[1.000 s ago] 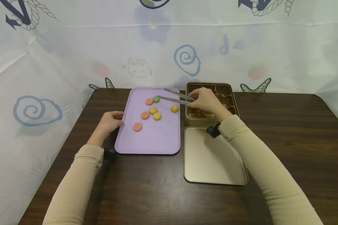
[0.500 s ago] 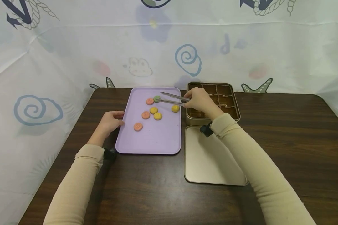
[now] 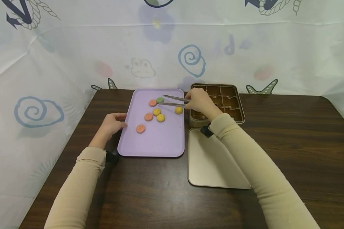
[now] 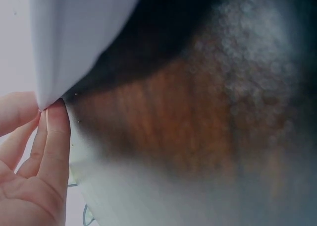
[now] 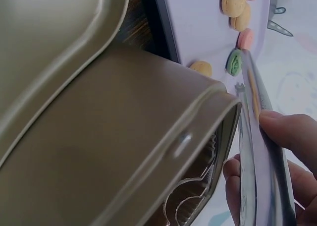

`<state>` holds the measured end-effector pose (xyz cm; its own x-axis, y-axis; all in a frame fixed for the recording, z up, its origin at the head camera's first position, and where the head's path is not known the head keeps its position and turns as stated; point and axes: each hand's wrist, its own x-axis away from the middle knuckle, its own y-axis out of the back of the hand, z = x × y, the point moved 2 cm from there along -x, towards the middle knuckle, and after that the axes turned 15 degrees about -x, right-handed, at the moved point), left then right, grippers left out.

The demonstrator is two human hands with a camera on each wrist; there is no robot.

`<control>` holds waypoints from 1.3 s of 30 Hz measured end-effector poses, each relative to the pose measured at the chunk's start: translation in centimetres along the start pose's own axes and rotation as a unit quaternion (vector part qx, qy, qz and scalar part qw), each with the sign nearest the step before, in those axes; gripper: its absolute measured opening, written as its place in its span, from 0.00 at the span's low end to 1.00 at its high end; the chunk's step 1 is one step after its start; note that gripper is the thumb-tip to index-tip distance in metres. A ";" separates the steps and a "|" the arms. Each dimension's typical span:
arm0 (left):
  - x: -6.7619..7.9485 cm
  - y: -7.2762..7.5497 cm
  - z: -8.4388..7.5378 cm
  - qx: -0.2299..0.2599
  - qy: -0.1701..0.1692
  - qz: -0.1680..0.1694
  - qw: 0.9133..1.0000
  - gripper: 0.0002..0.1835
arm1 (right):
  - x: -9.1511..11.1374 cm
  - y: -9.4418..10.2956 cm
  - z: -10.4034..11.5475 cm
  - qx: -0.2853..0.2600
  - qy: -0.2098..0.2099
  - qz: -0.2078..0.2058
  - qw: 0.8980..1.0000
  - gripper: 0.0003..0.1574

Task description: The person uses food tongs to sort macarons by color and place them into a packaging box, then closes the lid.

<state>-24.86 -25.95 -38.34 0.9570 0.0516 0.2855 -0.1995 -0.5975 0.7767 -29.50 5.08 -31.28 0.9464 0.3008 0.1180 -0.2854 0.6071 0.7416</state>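
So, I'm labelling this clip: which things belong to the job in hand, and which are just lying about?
In the job: tongs, in the right hand; macarons; tray, touched by the left hand; tin, probably.

Lying about: lid, seemingly idle; table and backdrop, just setting.

Brown table (image 3: 289,136), wrinkly white sheet (image 3: 109,41) behind and left of the table, printed swirly shells (image 3: 191,58) and anchors (image 3: 27,19) above the table
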 end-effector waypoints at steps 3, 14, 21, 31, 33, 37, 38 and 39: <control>0.0 0.0 0.0 0.001 0.000 0.001 1.000 0.29 | -0.1 -0.1 0.1 0.012 0.002 -0.002 1.000 0.25; 0.1 -0.1 -0.2 0.004 -0.007 -0.001 1.000 0.29 | -0.2 -0.7 0.3 0.021 -0.005 0.005 1.000 0.27; 0.2 0.0 -0.2 0.002 0.001 -0.003 1.000 0.29 | -0.2 -0.8 0.6 0.025 -0.001 -0.002 1.000 0.26; 0.1 0.0 -0.1 0.003 0.006 -0.002 1.000 0.29 | 0.0 -0.5 0.2 0.001 0.017 -0.017 1.000 0.24; 0.1 0.0 -0.1 0.001 0.006 -0.001 1.000 0.29 | 0.2 -0.2 0.0 -0.008 0.021 -0.019 1.000 0.23; 0.1 0.0 -0.1 -0.001 0.004 -0.001 1.000 0.29 | 0.6 0.8 -0.4 -0.032 0.018 -0.020 0.999 0.24; 0.1 0.1 -0.1 -0.002 0.003 -0.001 1.000 0.29 | 0.8 1.2 -0.5 -0.038 0.018 -0.021 0.999 0.24; 0.1 0.1 0.0 -0.002 0.003 -0.001 1.000 0.29 | 0.9 1.5 -0.6 -0.042 0.017 -0.023 0.999 0.25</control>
<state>-24.75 -25.98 -38.22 0.9563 0.0578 0.2867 -0.1978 -0.5943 0.7796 -29.13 6.72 -30.45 0.9535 0.2952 0.0615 -0.2548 0.6798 0.6878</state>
